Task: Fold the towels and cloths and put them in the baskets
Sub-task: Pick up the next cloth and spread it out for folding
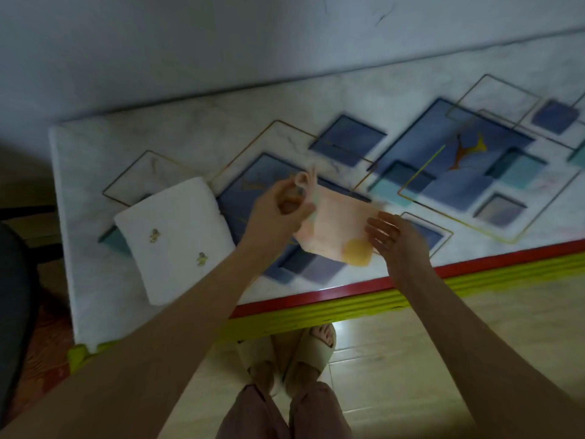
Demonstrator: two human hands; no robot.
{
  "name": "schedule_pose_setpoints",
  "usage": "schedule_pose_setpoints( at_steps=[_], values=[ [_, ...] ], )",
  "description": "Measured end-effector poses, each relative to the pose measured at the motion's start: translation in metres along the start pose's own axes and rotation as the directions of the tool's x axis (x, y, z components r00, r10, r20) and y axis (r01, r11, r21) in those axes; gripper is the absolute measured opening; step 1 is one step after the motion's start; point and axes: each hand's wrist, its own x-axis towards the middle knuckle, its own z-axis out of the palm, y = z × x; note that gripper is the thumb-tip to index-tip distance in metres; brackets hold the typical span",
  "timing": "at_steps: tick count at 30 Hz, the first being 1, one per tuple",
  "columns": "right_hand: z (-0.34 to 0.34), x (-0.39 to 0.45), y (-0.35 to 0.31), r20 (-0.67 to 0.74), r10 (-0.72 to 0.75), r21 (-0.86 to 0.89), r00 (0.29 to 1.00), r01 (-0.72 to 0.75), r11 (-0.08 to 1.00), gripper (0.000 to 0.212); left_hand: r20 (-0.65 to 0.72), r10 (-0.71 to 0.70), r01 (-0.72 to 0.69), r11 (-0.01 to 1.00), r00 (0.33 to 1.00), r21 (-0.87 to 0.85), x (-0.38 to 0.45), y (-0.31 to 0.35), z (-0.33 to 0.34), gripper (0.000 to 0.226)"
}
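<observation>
A small pink cloth [335,224] with a yellow patch at its near corner hangs just above the table, blurred by motion. My left hand [278,207] pinches its upper left corner, where a small loop sticks up. My right hand [395,237] touches the cloth's right edge with its fingers spread; I cannot tell if it grips. A folded white towel [175,237] with two small yellow motifs lies on the table to the left of my hands. No basket is in view.
The table [411,90] has a marbled cover with blue squares, a red and yellow front edge [348,293], and stands against a wall. A dark rounded object [12,312] sits at the far left. My sandalled feet [297,353] stand on the tiled floor below.
</observation>
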Motion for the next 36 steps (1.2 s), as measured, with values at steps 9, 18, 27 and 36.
schedule_pose_setpoints(
  at_steps=[9,18,27,36],
  values=[
    [-0.019,0.019,-0.002,0.026,0.058,-0.103,0.998,-0.055,0.993,0.022,0.281,-0.023,0.016,0.999,0.96,0.029,-0.008,-0.026,0.123,0.046],
    [-0.014,0.026,0.009,-0.038,-0.185,-0.54,0.982,0.136,0.831,0.019,0.203,0.392,-0.431,0.68,0.897,0.594,0.04,-0.045,0.063,0.04],
    [-0.016,0.016,0.023,0.109,-0.368,-0.732,0.924,0.325,0.598,0.031,0.549,0.054,-0.489,0.531,0.834,0.692,0.069,-0.049,0.037,0.033],
    [-0.003,0.027,0.026,0.123,-0.42,-0.831,0.899,0.325,0.452,0.016,0.315,0.088,-0.321,0.441,0.945,0.838,0.051,-0.049,0.052,0.034]
  ],
)
